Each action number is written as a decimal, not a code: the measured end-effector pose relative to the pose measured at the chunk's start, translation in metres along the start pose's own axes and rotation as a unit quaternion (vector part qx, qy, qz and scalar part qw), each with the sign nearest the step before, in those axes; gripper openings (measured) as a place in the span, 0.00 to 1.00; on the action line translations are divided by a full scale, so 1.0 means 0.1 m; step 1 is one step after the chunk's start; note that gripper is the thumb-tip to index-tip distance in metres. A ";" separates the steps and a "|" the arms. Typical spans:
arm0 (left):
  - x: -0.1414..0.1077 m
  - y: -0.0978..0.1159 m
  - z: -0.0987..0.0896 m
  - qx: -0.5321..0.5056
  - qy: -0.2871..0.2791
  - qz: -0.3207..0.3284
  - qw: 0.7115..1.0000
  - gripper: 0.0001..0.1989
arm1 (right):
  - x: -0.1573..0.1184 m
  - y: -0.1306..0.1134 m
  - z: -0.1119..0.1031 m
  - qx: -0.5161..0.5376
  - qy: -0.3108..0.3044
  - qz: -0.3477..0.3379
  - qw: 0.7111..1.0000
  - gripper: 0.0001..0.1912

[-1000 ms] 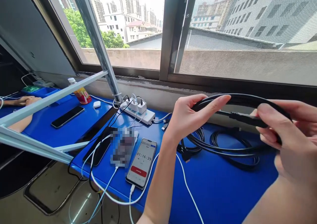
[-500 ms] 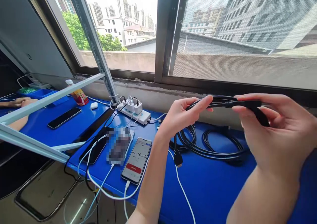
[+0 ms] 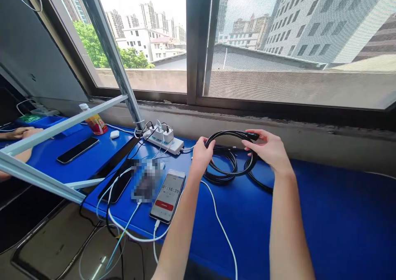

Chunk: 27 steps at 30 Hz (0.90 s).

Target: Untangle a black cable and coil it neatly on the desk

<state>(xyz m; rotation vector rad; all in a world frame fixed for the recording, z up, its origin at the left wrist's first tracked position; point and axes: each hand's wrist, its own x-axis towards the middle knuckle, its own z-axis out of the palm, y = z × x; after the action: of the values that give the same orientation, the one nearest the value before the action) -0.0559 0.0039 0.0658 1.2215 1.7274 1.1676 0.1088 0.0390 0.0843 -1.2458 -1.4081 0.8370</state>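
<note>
Between my hands hangs a coiled black cable (image 3: 230, 133), its loop tilted over the blue table. My left hand (image 3: 202, 154) is closed around the left side of the coil. At the upper right of the loop, my right hand (image 3: 268, 147) pinches it close to a black connector (image 3: 252, 136). Behind and below the held loop, another black cable coil (image 3: 221, 179) lies on the table. Part of a further black coil (image 3: 261, 184) shows beneath my right hand, the rest covered by hand and loop.
A phone with a running timer (image 3: 167, 195) lies left of my left arm, on a white charging cable (image 3: 221, 222). Behind stands a loaded power strip (image 3: 176, 146). A metal frame (image 3: 62, 129) crosses the left side. Another person's hands (image 3: 26, 132) rest at far left.
Both hands have moved away from the camera and lower, toward the back of the table, with the cable coil. The loop now hangs wide between them; the view has shifted slightly.
</note>
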 end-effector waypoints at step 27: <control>0.18 -0.51 0.14 0.189 0.113 -0.084 0.972 0.21 | 0.08 1.17 0.57 -0.234 0.016 -0.015 0.972 0.13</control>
<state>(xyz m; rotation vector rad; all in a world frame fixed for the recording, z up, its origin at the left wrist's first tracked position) -0.0642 0.0172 0.0121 1.1606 2.2561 0.9305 0.0838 0.0796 -0.0364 -1.5778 -1.6505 0.4703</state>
